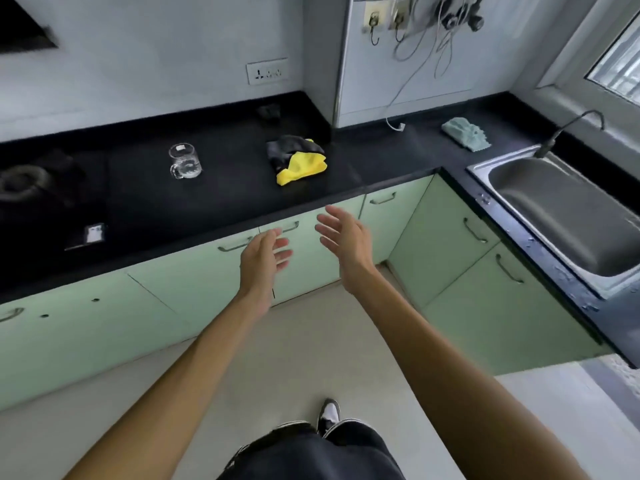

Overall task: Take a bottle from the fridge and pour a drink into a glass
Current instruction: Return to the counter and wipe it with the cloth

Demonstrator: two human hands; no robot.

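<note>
Black stone bench (235, 192) carries the glass (185, 161) — a clear handled mug, upright, its long axis vertical, well apart from the yellow-and-dark cloth (300, 166) to its right. Both grips are bare hands held out over the floor, short of the bench edge. The left grip (261, 261) and right grip (343, 240) are released, fingers straight and spread, palms turned toward each other, grasping nothing. The glass lies ahead and to the left of both, with the left grip nearer. No bottle or fridge shows in this view — so the task seems at its very start, and the next move likely calls for turning away to find the fridge.
</note>
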